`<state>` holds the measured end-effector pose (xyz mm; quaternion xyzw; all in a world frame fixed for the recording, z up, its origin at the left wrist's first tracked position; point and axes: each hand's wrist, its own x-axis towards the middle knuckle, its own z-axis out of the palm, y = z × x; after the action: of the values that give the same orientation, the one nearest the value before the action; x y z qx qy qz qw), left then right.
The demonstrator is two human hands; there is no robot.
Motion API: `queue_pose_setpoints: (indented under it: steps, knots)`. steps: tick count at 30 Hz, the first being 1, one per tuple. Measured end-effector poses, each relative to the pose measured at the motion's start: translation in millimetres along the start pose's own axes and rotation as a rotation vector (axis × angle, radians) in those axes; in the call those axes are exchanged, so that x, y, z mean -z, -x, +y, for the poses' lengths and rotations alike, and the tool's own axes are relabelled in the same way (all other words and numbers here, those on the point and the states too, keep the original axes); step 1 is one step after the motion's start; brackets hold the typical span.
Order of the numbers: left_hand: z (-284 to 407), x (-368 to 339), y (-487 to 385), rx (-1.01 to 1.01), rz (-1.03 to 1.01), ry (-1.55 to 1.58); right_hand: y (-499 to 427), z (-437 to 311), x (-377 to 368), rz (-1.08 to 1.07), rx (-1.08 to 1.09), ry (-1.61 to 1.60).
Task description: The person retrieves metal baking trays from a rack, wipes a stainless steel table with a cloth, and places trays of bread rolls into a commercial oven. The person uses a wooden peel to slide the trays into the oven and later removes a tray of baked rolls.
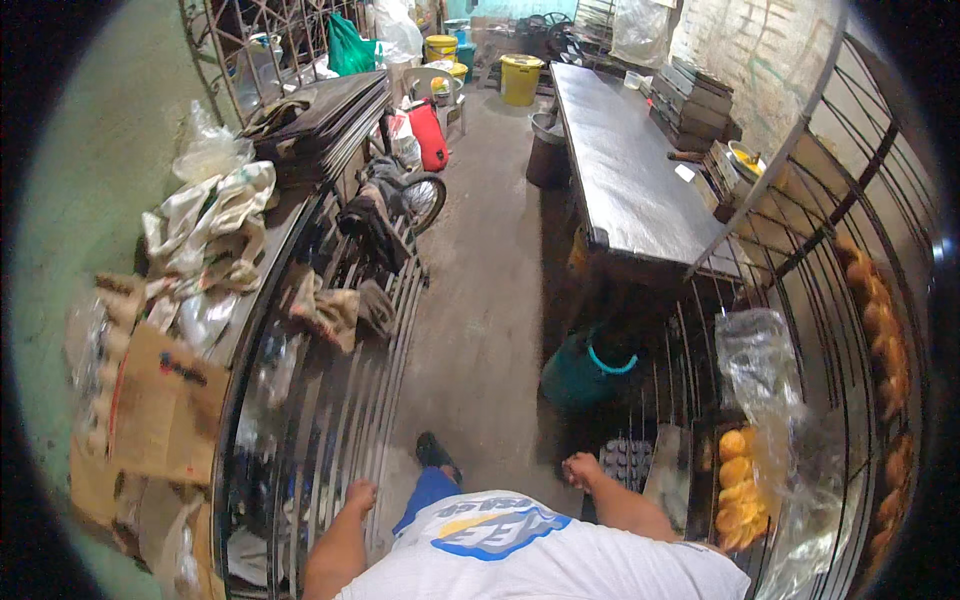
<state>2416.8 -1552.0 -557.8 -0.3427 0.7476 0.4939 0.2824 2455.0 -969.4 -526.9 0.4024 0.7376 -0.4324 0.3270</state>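
Observation:
My left hand [361,496] hangs low beside the metal slats of a rack [360,405], its fingers curled in; no object shows in it. My right hand [582,472] is on the other side of my body, its fingers loosely bent, near a dark moulded baking tray [625,463]. Whether its fingers hold anything is not clear. To its right, golden bread rolls [736,472] lie in a row on a rack shelf, partly under clear plastic [759,367]. A foot in a dark shoe [435,452] is on the concrete floor ahead.
On the right stand a metal-topped table [622,165], a dark green bucket [574,371] and a rack with more bread [885,337]. At left are stacked trays [330,120], cloth sacks [214,225], cardboard [161,405] and a bicycle wheel [424,201]. A yellow bucket [521,81] stands farther ahead.

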Motion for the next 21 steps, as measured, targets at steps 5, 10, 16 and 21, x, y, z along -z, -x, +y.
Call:
queue_pose_setpoints:
  steps: [5, 10, 16, 21]
  knots:
    - [101.4, -17.4, -122.3, -0.224, -0.156, -0.989, -45.9, 2.4, 15.8, 0.051, -0.072, -0.154]
    - [313.8, -94.0, -197.2, -0.862, -0.283, -1.442, -87.2, -61.3, 58.3, 0.248, 0.102, -0.125]
    - [536.8, -190.8, -239.7, -0.581, -0.267, -0.555, -92.4, -275.3, 130.9, 0.668, 0.436, -0.576]
    - [633.7, -235.7, -314.9, -0.614, -0.279, -0.535, -96.8, -431.9, 224.5, 0.798, 0.733, -0.526]
